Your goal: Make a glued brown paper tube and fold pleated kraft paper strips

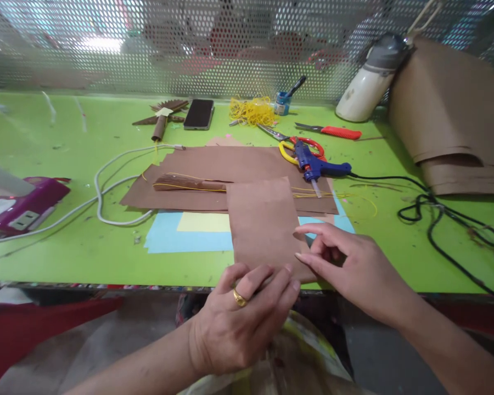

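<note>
A rectangular sheet of brown paper [263,219] lies at the table's near edge, partly over a pile of larger brown sheets [239,162]. My left hand [247,312], with a gold ring, curls its fingers over the sheet's near edge; its thumb is hidden. At the sheet's right edge is my right hand [341,255], index finger and thumb apart, the other fingers bent. A narrow brown paper piece [185,182] with yellow string sits on the pile, its right end covered by the sheet. Light blue paper [189,241] shows underneath.
A blue glue gun [321,167] and scissors [288,148] rest on the pile's right side, with a black cord [432,219] beyond. Behind are a red-handled knife [341,133], yellow string [253,111], a phone [198,114] and a bottle [368,82]. A purple power strip [33,206] stands left.
</note>
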Available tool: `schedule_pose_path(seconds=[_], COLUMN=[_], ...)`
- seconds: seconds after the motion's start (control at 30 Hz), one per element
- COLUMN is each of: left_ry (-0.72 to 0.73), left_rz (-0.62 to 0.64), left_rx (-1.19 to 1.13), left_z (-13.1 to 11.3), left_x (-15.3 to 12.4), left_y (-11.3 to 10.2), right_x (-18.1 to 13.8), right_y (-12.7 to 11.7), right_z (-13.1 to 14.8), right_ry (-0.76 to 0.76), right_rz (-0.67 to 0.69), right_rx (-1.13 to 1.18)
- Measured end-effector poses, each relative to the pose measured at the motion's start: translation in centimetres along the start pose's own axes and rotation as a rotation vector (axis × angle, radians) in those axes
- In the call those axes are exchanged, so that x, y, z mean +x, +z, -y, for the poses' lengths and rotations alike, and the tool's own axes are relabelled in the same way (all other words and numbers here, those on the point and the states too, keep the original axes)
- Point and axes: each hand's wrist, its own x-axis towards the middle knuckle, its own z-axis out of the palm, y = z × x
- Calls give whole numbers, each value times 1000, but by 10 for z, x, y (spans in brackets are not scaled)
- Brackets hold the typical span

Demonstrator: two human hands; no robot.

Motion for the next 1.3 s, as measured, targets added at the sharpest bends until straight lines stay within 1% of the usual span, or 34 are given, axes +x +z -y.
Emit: schedule_pose_path(seconds=[0.13,0.2,0.33,0.37,0.5,0.6,0.7,0.77,0.9,1.0,1.2,1.3], left_ry=[30,8,-49,-55,-73,-60,-5,3,-54,-69,-79,-80], left_rz=[-42,-81,-105,-97,-110,-104,-90,-79,-54,-16,31,31], left_rx=[-12,-33,-48,-44,-31,-6,23,29,29,27,18,4], left_z=[0,-2,-6,-7,-8,-7,-4,-5,-9,-11,-11,-12], left_x=[-2,-3,-4,-4,-4,-6,-7,-7,-4,-2,0,0], left_y=[4,7,10,11,11,12,11,10,8,6,6,6], right_x=[-2,-2,4,8,30,47,59,63,65,62,59,60], right_y=[0,-2,-13,-17,-23,-16,-5,1,5,5,5,5], right_z=[-1,0,2,2,-3,-3,-1,0,-6,-13,-19,-19], right_ry=[8,9,38,48,71,108,109,99,93,117,114,91], right_rz=[-11,-2,91,83,-77,-73,-95,-103,-125,-136,-146,-158], right_rx=[31,36,41,48,71,68,40,94,295,387,420,390])
